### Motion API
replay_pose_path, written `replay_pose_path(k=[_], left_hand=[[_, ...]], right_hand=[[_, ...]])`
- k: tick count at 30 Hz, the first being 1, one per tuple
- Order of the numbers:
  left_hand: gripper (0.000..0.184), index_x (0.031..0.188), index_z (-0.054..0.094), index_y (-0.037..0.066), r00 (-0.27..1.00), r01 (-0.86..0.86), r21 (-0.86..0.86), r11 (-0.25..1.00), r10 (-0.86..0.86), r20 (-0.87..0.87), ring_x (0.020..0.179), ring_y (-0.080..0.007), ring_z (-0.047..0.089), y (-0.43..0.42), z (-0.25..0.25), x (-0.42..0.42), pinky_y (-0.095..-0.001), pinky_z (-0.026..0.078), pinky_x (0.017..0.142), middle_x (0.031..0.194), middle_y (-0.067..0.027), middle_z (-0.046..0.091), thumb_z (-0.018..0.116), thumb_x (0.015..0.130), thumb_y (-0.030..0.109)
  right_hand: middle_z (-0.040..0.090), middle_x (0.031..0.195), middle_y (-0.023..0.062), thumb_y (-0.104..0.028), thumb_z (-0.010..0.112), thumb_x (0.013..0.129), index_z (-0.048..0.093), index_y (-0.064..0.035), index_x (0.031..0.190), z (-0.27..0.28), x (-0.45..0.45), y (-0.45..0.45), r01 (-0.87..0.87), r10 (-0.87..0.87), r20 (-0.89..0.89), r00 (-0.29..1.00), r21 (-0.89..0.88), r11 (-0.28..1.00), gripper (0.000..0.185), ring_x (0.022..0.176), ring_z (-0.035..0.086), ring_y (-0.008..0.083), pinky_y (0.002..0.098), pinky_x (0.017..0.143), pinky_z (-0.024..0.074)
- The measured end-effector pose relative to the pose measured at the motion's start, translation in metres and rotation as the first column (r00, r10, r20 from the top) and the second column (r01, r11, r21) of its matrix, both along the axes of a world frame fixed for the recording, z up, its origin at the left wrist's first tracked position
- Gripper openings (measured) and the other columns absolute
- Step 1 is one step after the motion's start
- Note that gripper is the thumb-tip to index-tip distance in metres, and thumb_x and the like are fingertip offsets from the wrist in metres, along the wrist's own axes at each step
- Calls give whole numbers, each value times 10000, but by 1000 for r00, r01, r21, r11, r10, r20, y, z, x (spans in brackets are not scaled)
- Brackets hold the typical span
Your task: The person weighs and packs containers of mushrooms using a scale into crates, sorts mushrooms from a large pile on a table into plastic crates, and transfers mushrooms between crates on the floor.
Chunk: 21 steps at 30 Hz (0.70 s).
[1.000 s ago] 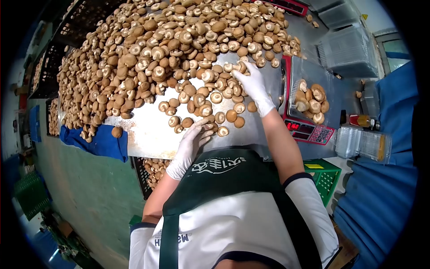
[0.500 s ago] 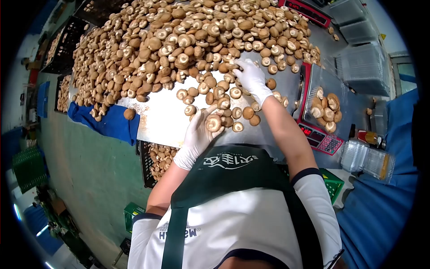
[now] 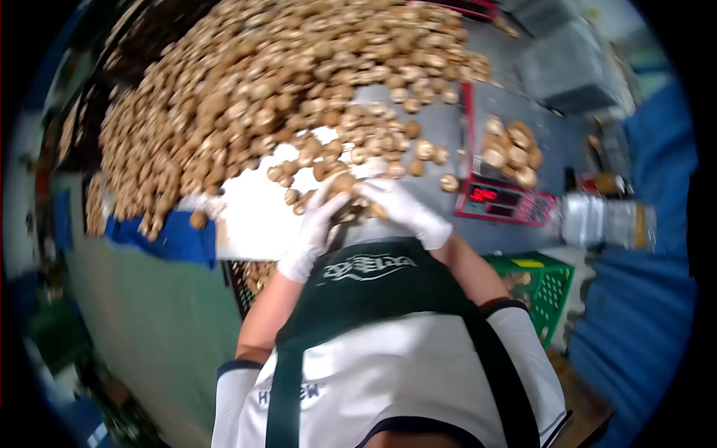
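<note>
Left grip (image 3: pixel 317 220) closed on mushroom (image 3: pixel 343 184), right grip (image 3: pixel 403 207) hold unclear, apron lettering (image 3: pixel 370 266) blurred, red scale digits (image 3: pixel 483 195) smeared

White glare (image 3: pixel 250 205) brightens the near left part of the grey table (image 3: pixel 441 123), with green floor (image 3: pixel 142 317) outside its near left corner, blue curtain (image 3: pixel 635 321) beyond its right edge and pale wall (image 3: pixel 631 30) past its far right corner.

A white short-sleeved fabric shirt (image 3: pixel 396 366) has navy-blue bands (image 3: pixel 237 366) at sleeve ends and neckline (image 3: pixel 418 422), with dark letters (image 3: pixel 310 390) on the chest. Over it lies a dark green bib apron (image 3: pixel 373 299) with broad straps (image 3: pixel 284 396) and blurred white lettering (image 3: pixel 370 266). Thin white gloves (image 3: pixel 300 260) cover the left hand (image 3: pixel 317 228) and right hand (image 3: pixel 409 211).
</note>
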<state>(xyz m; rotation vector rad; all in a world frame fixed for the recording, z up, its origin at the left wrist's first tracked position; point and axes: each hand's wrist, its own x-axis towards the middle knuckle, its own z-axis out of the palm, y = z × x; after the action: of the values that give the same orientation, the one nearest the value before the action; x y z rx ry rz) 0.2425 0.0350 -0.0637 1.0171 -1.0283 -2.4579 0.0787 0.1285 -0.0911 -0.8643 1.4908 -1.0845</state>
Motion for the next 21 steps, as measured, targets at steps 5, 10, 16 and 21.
replay_pose_path(k=[5,10,16,21], left_hand=[[470,1354,499,57,987,128,-217,968,-145,-65,1035,-148,596,-3,12,-51,-265,504,845,1202,-80,598,618,907,143],[442,1311,512,1,913,330,-578,746,-408,-5,1102,-158,572,17,59,-148,-289,461,943,1224,-97,588,623,915,165],[428,1252,555,45,826,247,-834,494,-557,-85,1062,-175,599,69,74,-263,-298,459,938,1136,-106,639,681,881,220],[426,1239,578,70,836,266,-962,53,-510,203,1143,-261,565,83,50,-303,-351,433,1002,1179,-140,596,679,869,257]], right_hand=[[596,768,15,-294,529,994,655,5,939,-13,0,67,308,-301,167,939,-14,951,329,711,527,102,243,691,439],[619,816,22,-237,520,993,660,17,996,6,7,129,377,-396,152,906,143,915,290,772,550,102,237,743,438],[669,897,73,-194,528,974,659,15,1024,3,12,157,481,-493,161,855,112,870,252,853,606,139,261,803,460],[677,912,93,-207,526,969,659,4,1038,-4,10,164,470,-472,58,880,44,882,258,867,615,158,277,814,466]])
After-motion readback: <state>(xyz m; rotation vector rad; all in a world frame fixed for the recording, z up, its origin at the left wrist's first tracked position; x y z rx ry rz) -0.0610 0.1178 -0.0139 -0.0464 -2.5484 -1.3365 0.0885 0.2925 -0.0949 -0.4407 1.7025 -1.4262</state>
